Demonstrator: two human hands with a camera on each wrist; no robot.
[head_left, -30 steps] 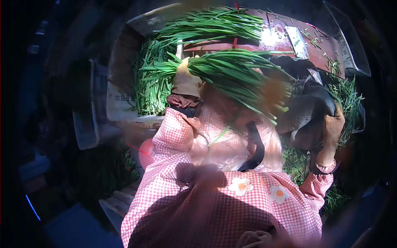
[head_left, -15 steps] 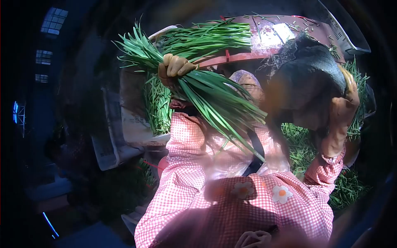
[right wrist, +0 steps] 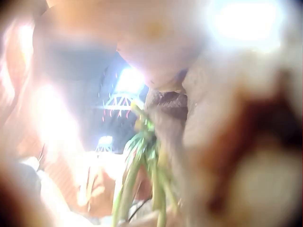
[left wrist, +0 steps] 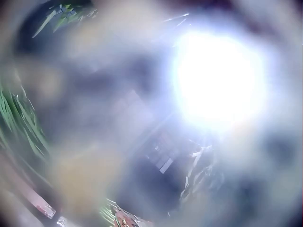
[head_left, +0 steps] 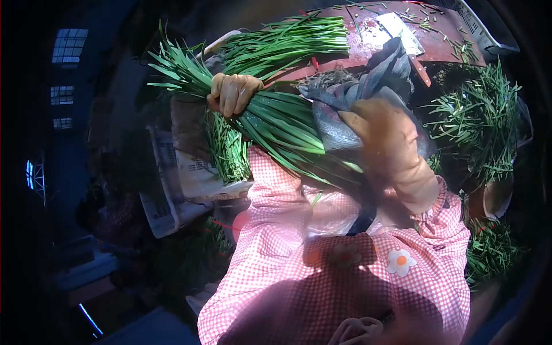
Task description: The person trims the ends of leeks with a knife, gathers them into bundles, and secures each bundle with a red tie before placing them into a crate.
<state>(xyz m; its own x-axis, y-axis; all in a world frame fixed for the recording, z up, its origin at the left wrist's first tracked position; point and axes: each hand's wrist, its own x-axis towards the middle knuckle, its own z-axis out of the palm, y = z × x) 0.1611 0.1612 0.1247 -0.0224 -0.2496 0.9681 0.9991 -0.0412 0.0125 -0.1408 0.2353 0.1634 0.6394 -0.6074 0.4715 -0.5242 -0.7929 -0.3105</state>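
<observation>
In the head view the left hand, in a tan glove, grips a bunch of long green stalks, leaves fanning out at the upper left and cut ends at the lower right. The gloved right hand is at a dark grey cloth, which lies against the stalk ends; its fingers are blurred and partly hidden. In the right wrist view stalks show close beside the cloth. The left wrist view is mostly glare, with green leaves at its left edge.
Another pile of stalks lies on a red board with cut bits and a knife. A crate with greens is at the left, loose greens at the right.
The right hand and cloth have moved left from the right side to the stalk ends, uncovering the knife. The left hand has raised the bunch toward the upper left and still grips it.
</observation>
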